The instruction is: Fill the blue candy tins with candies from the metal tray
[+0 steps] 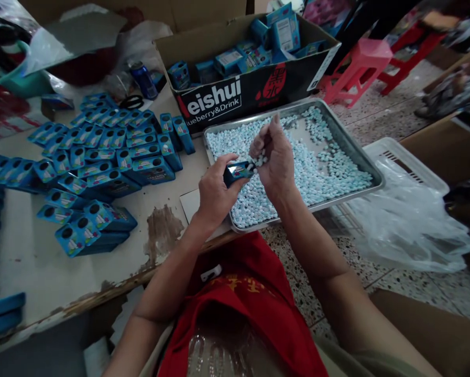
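My left hand grips a small blue box, tilted with its opening toward my right hand. Curled around some pale blue candies, my right hand is right beside that opening, and several candies lie between hand and box. Both hands are over the near left part of a metal tray. A layer of white and pale blue candies covers much of the tray, thinner toward its far right, where bare metal shows.
Many blue boxes stand in rows on the worn table at left. Behind the tray is a black carton holding more blue boxes. A can and scissors lie near it. Right: plastic bags, a pink stool.
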Motion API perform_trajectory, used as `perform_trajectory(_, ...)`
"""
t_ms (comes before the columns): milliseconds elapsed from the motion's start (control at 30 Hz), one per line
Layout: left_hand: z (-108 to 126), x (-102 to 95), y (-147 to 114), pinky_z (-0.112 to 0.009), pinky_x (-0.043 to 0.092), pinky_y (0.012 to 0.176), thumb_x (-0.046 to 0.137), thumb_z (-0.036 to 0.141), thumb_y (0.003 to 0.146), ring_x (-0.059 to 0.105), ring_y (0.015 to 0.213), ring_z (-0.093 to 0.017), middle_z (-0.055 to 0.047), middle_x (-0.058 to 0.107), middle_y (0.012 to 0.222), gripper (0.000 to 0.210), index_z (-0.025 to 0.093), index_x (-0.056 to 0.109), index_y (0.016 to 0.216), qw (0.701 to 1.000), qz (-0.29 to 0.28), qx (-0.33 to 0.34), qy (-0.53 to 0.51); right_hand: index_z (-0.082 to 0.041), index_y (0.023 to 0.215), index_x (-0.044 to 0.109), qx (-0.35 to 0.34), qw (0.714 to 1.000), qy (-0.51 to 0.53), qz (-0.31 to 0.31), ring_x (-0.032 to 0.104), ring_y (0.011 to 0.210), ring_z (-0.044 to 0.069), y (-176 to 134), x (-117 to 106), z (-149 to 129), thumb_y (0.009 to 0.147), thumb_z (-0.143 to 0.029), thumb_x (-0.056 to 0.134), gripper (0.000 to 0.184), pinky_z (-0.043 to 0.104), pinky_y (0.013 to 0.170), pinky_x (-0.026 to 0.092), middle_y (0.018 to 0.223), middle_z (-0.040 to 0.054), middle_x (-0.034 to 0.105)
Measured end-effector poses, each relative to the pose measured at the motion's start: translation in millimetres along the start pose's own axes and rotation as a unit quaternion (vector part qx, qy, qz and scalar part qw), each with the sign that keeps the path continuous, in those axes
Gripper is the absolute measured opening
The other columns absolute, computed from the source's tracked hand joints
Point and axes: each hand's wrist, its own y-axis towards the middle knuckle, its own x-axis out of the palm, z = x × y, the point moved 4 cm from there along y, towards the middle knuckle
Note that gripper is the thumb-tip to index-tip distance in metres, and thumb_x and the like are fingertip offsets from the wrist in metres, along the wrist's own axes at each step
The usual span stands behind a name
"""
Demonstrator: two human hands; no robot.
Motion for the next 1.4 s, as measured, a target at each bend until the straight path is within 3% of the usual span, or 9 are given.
perform_trajectory(233, -24.1, -1.0, -3.3, -0.038, 0.069, 0.105, 0.097, 0.019, 0.094, 0.082, 0.117, -0.026, -0.005, 0.081, 0.131, 0.046, 0.028, 0.075, 0.133, 0.996, 0.028, -0.031, -0.078, -0.036, 0.101, 0.073, -0.016, 0.994, 0.109, 0.013, 0.048, 0.062, 0.021, 24.4, -49.5, 19.1, 0.099, -0.083, 0.077, 0.047, 0.035, 0.055, 0.047, 0.065, -0.0029, 0.040)
perform_trajectory(333, -42.0, -18.8, -14.3, -0.033, 0.070, 0.097, 0.095, 0.026, 0.096, 0.082, 0.111, -0.023, -0.004, 0.080, 0.127, 0.043, 0.027, 0.072, 0.132, 0.984, 0.061, -0.058, -0.156, -0.031, 0.086, 0.063, -0.003, 0.974, 0.213, 0.074, 0.056, 0.069, 0.019, 30.6, -80.7, 43.5, 0.101, -0.064, 0.081, 0.040, 0.032, 0.061, 0.057, 0.073, -0.0009, 0.050)
perform_trajectory(467, -56.7, -51.8, -41.7, -0.031, 0.069, 0.095, 0.094, 0.034, 0.096, 0.081, 0.107, -0.021, -0.004, 0.079, 0.122, 0.042, 0.028, 0.072, 0.131, 0.972, 0.095, -0.077, -0.200, -0.028, 0.084, 0.055, 0.107, 0.963, 0.208, 0.133, 0.070, 0.082, 0.018, 14.3, -99.0, 83.4, 0.100, -0.032, 0.080, 0.030, 0.030, 0.072, 0.071, 0.089, 0.0011, 0.060)
perform_trajectory(667, -70.4, -76.6, -79.9, -0.033, 0.069, 0.093, 0.093, 0.036, 0.095, 0.081, 0.102, -0.022, -0.003, 0.081, 0.116, 0.036, 0.028, 0.075, 0.125, 0.976, 0.105, -0.133, -0.138, -0.028, 0.090, 0.066, 0.190, 0.958, 0.175, 0.128, 0.078, 0.096, 0.017, -19.8, -88.9, 106.7, 0.080, -0.003, 0.080, 0.030, 0.023, 0.073, 0.074, 0.105, 0.0039, 0.074)
perform_trajectory(867, -80.9, -74.3, -92.9, -0.033, 0.071, 0.097, 0.093, 0.036, 0.098, 0.083, 0.105, -0.020, -0.005, 0.084, 0.122, 0.040, 0.026, 0.075, 0.132, 0.977, 0.097, -0.152, -0.116, -0.027, 0.096, 0.075, 0.236, 0.966, 0.103, -0.001, 0.061, 0.063, 0.009, -27.2, -69.6, 89.7, 0.086, -0.023, 0.095, 0.023, 0.014, 0.045, 0.055, 0.093, 0.0012, 0.075)
perform_trajectory(1000, -83.6, -80.5, -98.1, -0.041, 0.067, 0.118, 0.102, 0.044, 0.091, 0.079, 0.136, -0.027, -0.011, 0.079, 0.145, 0.065, 0.027, 0.071, 0.145, 0.978, 0.092, -0.138, -0.124, -0.025, 0.097, 0.074, 0.268, 0.959, 0.081, -0.051, 0.040, 0.049, 0.004, -29.3, -59.3, 79.3, 0.087, -0.036, 0.101, 0.030, 0.012, 0.039, 0.037, 0.077, -0.0047, 0.064)
perform_trajectory(1100, -85.9, -100.9, -109.8, -0.048, 0.060, 0.127, 0.107, 0.050, 0.085, 0.072, 0.148, -0.031, -0.013, 0.075, 0.151, 0.072, 0.028, 0.072, 0.144, 0.976, 0.118, -0.139, -0.117, -0.025, 0.092, 0.072, 0.292, 0.953, 0.058, -0.055, 0.050, 0.055, 0.007, -31.4, -53.4, 75.2, 0.088, -0.036, 0.097, 0.028, 0.014, 0.045, 0.044, 0.077, -0.0025, 0.065)
perform_trajectory(1267, -89.4, -146.3, -138.9, -0.038, 0.071, 0.105, 0.099, 0.045, 0.091, 0.082, 0.117, -0.024, -0.009, 0.082, 0.125, 0.050, 0.025, 0.075, 0.131, 0.954, 0.202, -0.197, -0.104, -0.026, 0.094, 0.078, 0.311, 0.948, 0.002, -0.074, 0.064, 0.065, 0.012, -40.1, -41.3, 59.8, 0.079, -0.007, 0.092, 0.028, 0.020, 0.054, 0.060, 0.085, 0.0030, 0.074)
perform_trajectory(1400, -81.3, -169.2, -150.1, -0.037, 0.071, 0.106, 0.097, 0.046, 0.093, 0.082, 0.116, -0.023, -0.006, 0.081, 0.122, 0.046, 0.028, 0.074, 0.128, 0.947, 0.257, -0.189, -0.033, -0.022, 0.101, 0.083, 0.258, 0.950, -0.070, -0.161, 0.067, 0.062, 0.013, -44.7, -19.3, 34.1, 0.090, -0.022, 0.097, 0.018, 0.023, 0.050, 0.056, 0.086, 0.0066, 0.078)
